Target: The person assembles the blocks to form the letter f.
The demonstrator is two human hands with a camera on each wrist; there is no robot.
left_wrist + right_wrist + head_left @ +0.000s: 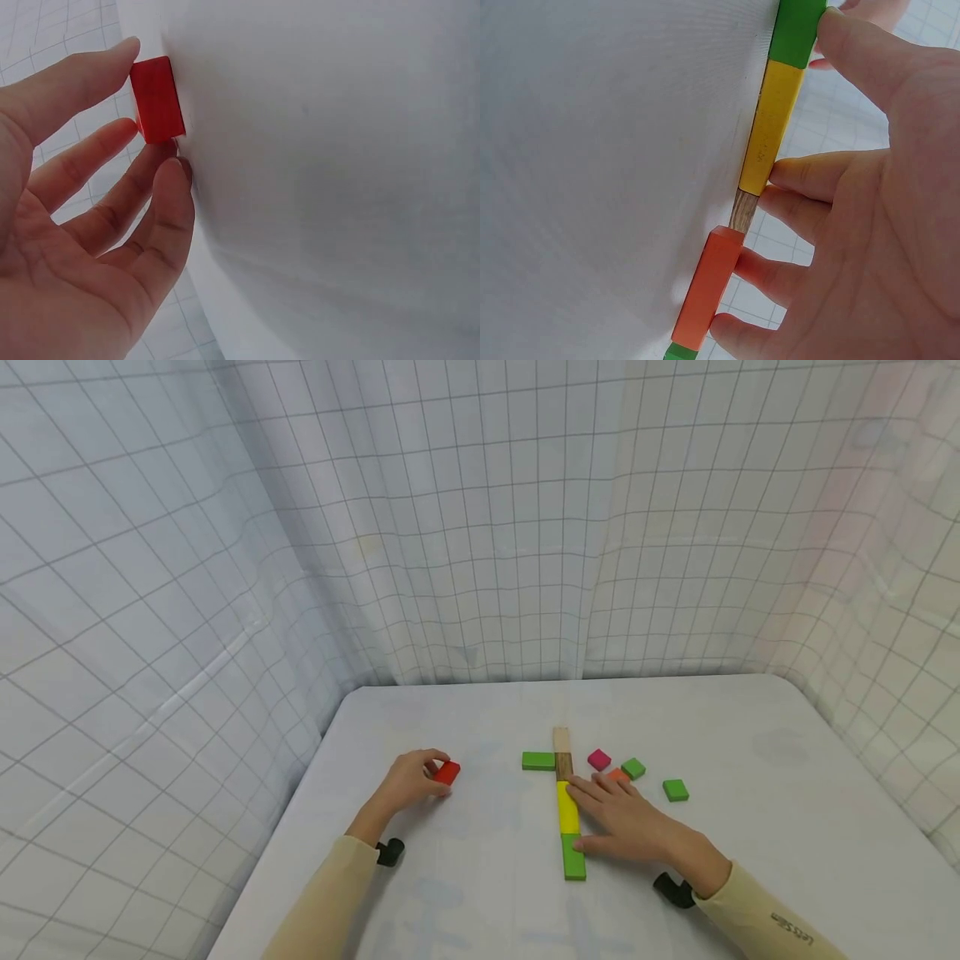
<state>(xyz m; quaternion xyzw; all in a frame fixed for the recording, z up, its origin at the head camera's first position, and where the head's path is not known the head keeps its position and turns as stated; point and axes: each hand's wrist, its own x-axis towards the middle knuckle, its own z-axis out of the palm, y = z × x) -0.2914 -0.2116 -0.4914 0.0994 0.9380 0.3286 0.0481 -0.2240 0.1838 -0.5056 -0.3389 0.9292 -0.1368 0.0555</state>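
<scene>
My left hand (411,783) pinches a red block (158,100) between thumb and fingertips, close over the white table at the left. A line of blocks runs away from me near the middle: green (573,862), yellow (568,810), dark brown (564,767) and pale wood (561,740). Another green block (537,761) lies crosswise against the left side of the brown one. My right hand (633,825) is spread flat over the line's right side. Its thumb meets the near green block, and fingertips touch the yellow block. In the right wrist view, other fingers touch an orange block (708,289).
Right of the line lie a magenta block (599,760) and two small green blocks, one near the orange block (633,768) and one farther right (676,790). White gridded curtains (480,568) stand behind the table and along both sides.
</scene>
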